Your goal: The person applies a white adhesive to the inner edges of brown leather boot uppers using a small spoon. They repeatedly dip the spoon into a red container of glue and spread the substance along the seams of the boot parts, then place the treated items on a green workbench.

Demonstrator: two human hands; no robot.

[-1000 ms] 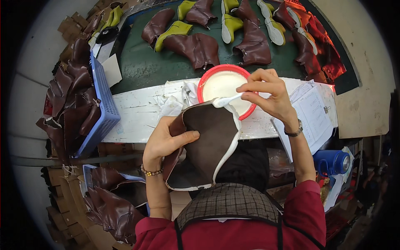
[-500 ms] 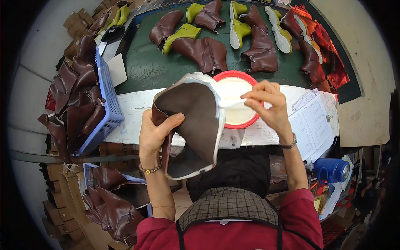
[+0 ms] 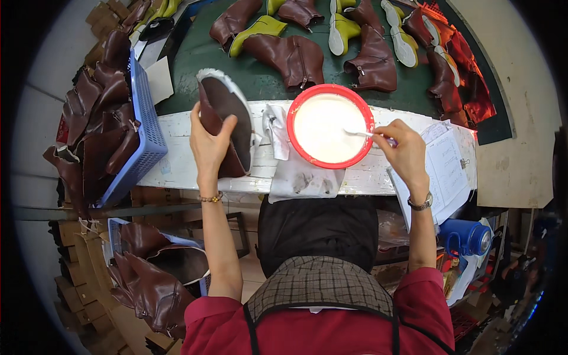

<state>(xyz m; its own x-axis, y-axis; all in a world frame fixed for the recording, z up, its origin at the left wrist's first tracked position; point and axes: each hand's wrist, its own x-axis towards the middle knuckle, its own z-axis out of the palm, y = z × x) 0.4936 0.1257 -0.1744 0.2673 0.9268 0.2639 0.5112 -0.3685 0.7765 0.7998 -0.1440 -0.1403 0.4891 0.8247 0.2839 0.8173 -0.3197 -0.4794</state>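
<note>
My left hand grips a brown leather boot upper, thumb inside its opening and fingers around the outside. Its dark lining faces up, and a white edge runs along its rim. Between the fingertips of my right hand is a slim brush with a pale shaft and a purple end. The brush's tip reaches into the white liquid in a red round bowl; bristles cannot be made out. The bowl stands between my hands on a white board.
A stained cloth lies before the bowl. Brown boots and yellow-green soles lie on the green table. Blue baskets of boots stand left. Papers and a blue flask are at right.
My left hand has swung the boot upper left, away from the bowl, and tilted it more upright. The brush has moved from the upper's edge back into the white liquid.
</note>
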